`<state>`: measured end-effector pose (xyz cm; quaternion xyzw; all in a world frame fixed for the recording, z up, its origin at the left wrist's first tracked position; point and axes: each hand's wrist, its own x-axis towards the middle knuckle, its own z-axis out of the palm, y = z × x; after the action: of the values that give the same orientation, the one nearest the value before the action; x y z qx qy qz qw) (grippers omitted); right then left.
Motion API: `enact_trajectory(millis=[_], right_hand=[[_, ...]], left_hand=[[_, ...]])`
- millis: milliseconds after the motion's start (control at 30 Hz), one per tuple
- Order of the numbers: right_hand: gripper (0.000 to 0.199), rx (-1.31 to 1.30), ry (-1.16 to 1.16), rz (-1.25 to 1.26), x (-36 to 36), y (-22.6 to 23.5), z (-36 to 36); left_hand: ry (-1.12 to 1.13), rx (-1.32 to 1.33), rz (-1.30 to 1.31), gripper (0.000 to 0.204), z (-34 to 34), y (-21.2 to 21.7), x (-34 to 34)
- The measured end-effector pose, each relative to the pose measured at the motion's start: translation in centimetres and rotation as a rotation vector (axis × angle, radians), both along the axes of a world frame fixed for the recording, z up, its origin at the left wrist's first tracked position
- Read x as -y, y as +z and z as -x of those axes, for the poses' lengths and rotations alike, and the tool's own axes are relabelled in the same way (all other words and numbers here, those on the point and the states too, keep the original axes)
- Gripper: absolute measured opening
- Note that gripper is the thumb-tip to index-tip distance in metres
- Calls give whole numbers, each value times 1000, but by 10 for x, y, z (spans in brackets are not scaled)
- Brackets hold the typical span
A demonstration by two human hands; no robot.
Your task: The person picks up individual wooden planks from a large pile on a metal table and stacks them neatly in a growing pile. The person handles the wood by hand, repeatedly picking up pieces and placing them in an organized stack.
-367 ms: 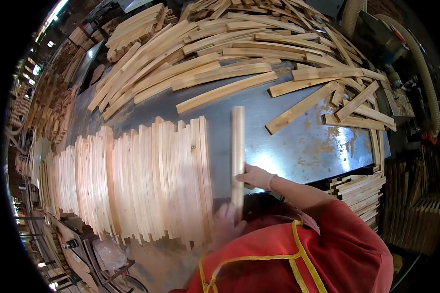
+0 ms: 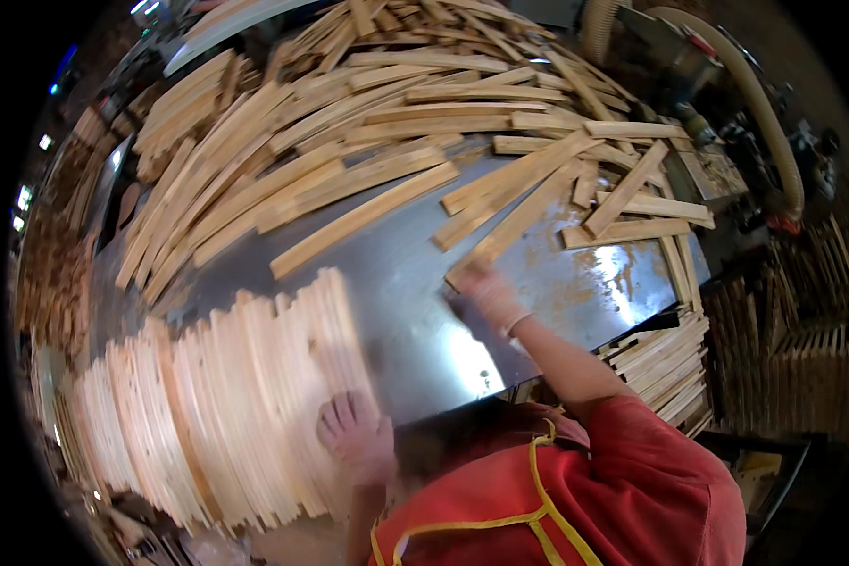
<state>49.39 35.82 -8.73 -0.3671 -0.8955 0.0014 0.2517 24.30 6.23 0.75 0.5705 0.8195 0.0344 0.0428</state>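
My left hand (image 2: pixel 354 436) lies with its fingers stretched out on the right end of a long row of pale wooden strips (image 2: pixel 245 406), which stand packed side by side on the metal table. It grips nothing. Farther right, my right hand (image 2: pixel 492 300) is at the near end of a wooden slat (image 2: pixel 528 222) lying slantwise on the table. Motion smears its fingers, so whether they have closed on the slat is unclear. Both hands appear to wear thin pale gloves.
Loose slats (image 2: pixel 368 184) lie in a spread heap over the far part of the metal table (image 2: pixel 401 283). Crossed shorter pieces (image 2: pixel 627 189) sit at its right. Below the right edge is a stack of strips (image 2: pixel 665 368). A ribbed hose (image 2: pixel 774 123) curves at the far right.
The pale strip that my right hand held upright has left that hand and now seems to stand at the row's right end. My right hand has reached out to the loose slats. The view has shifted.
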Motion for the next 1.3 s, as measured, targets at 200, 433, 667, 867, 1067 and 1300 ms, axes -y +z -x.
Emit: enact_trajectory(millis=[200, 433, 667, 867, 1067, 1300], right_hand=[[55, -1154, -1111, 543, -131, 53, -175], [9, -1124, -951, 1205, -183, -10, -245], [28, -1749, -1142, 1128, -220, 5, -216], [27, -1661, -722, 1213, -209, -19, -258], [43, -1163, -287, 1082, -176, 73, -134], [66, -117, -59, 11, -367, 99, -60]], left_hand=[[13, -94, -17, 79, 9, -26, 11], [-12, -70, -54, 85, 17, -44, 9], [-22, -57, -106, 75, 13, -36, 10], [-20, -46, -127, 70, 6, -34, -3], [-17, -64, -176, 75, 9, -41, 6], [-28, -24, -181, 53, 13, -16, -19]])
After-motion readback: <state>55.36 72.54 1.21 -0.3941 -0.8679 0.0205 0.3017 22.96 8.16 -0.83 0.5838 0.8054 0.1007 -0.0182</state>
